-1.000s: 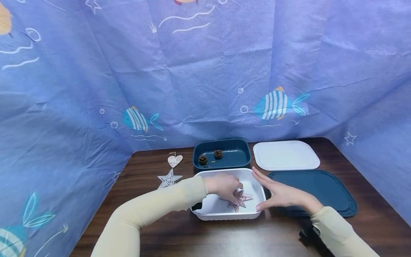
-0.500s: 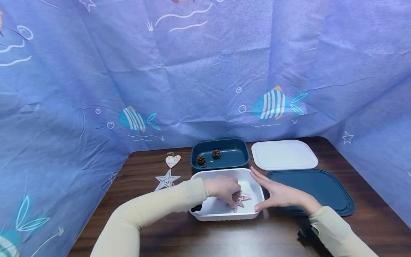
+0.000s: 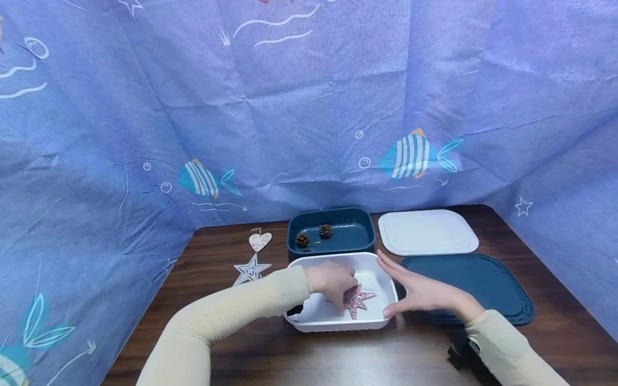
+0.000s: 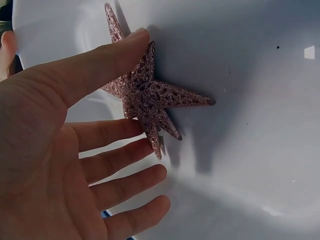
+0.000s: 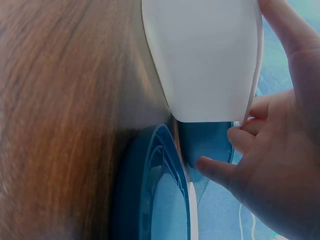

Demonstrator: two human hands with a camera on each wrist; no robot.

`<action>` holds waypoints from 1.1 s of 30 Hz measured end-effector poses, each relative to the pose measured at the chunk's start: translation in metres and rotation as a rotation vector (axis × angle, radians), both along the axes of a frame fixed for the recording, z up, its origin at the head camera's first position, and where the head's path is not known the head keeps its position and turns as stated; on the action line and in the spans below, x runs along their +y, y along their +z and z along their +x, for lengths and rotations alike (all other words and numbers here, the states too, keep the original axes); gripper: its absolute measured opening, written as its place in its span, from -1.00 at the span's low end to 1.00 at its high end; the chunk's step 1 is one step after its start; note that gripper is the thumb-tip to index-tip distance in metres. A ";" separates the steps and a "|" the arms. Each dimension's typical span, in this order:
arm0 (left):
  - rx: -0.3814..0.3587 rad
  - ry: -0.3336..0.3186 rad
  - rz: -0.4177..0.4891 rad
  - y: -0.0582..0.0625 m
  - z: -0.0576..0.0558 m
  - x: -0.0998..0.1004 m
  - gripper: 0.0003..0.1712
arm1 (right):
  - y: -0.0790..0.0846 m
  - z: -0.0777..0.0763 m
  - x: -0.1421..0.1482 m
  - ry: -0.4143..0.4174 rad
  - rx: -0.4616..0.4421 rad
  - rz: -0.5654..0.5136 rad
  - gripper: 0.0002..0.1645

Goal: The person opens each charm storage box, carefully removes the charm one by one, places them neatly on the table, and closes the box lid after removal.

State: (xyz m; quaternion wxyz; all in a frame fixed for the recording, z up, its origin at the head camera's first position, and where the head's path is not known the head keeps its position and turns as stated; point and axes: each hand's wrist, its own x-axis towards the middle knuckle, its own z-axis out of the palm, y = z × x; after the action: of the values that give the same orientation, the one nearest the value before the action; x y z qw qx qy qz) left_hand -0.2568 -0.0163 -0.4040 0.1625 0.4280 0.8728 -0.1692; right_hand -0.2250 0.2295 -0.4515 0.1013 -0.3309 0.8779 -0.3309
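Observation:
Glittery pink star decorations (image 3: 355,301), overlapping each other, lie inside a white plastic box (image 3: 338,324). My left hand (image 3: 333,284) reaches down into the box at their left. In the left wrist view the left hand's (image 4: 65,135) extended thumb overlaps the pink stars (image 4: 145,92), and the index and middle fingertips are right at their lower edge. The fingers are fairly straight and spread. My right hand (image 3: 420,289) spans the box's right end, its thumb at the near corner and a straight finger at the far rim. The right wrist view shows this hand (image 5: 280,135) beside the white wall.
Behind the white box stands a dark blue box (image 3: 352,241) holding pine cones (image 3: 325,231). A white lid (image 3: 428,232) and a dark blue lid (image 3: 468,289) lie on the right. A heart ornament (image 3: 260,242) and a silver star (image 3: 251,269) lie left.
My left hand has drawn slightly left within the white box, uncovering more of the pink stars. The right hand stays at the box's right end. The view has shifted slightly.

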 end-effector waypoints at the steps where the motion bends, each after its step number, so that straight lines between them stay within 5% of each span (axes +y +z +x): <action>1: 0.010 -0.006 -0.005 -0.001 0.000 0.000 -0.33 | 0.000 0.000 0.000 0.000 0.003 0.001 0.42; 22: 0.022 -0.030 0.021 -0.005 0.003 0.002 -0.60 | 0.002 0.001 -0.002 -0.001 -0.022 0.000 0.41; 33: -0.023 -0.014 -0.012 0.002 0.001 -0.008 -0.18 | 0.003 0.002 -0.001 -0.002 -0.014 -0.004 0.41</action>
State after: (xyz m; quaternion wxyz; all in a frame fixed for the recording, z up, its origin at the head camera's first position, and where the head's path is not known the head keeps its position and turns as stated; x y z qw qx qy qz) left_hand -0.2553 -0.0242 -0.4019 0.1740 0.4351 0.8668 -0.1707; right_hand -0.2230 0.2286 -0.4486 0.1063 -0.3280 0.8768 -0.3351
